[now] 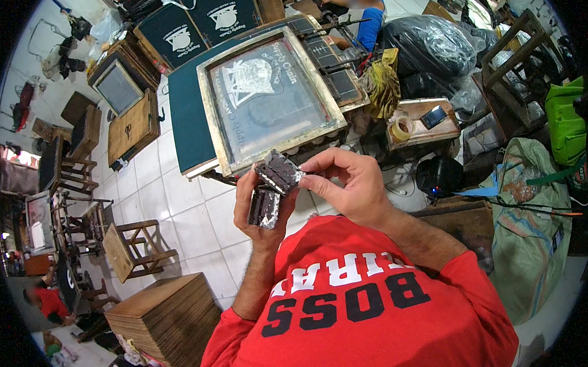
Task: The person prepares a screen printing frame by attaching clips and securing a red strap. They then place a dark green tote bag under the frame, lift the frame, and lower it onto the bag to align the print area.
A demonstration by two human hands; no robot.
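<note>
Close to my chest, my left hand (267, 229) is closed around a dark brown bar in silver foil (264, 208). Above it, a second dark brown block (279, 171), also edged with shiny foil, rests against the fingers. Its right edge is pinched between the thumb and forefinger of my right hand (346, 178). Whether the two dark blocks join inside one wrapper I cannot tell. Just beyond my hands lies a wood-framed printing screen (270, 96) with white lettering and a picture on its mesh.
A dark green board (189, 122) lies under the screen. At right stand a small table (430, 138) with a tape roll (402, 127) and a phone (433, 116). A wooden stool (139, 246) and stacked boards (162, 314) are at left. A person in blue (369, 23) sits at the back.
</note>
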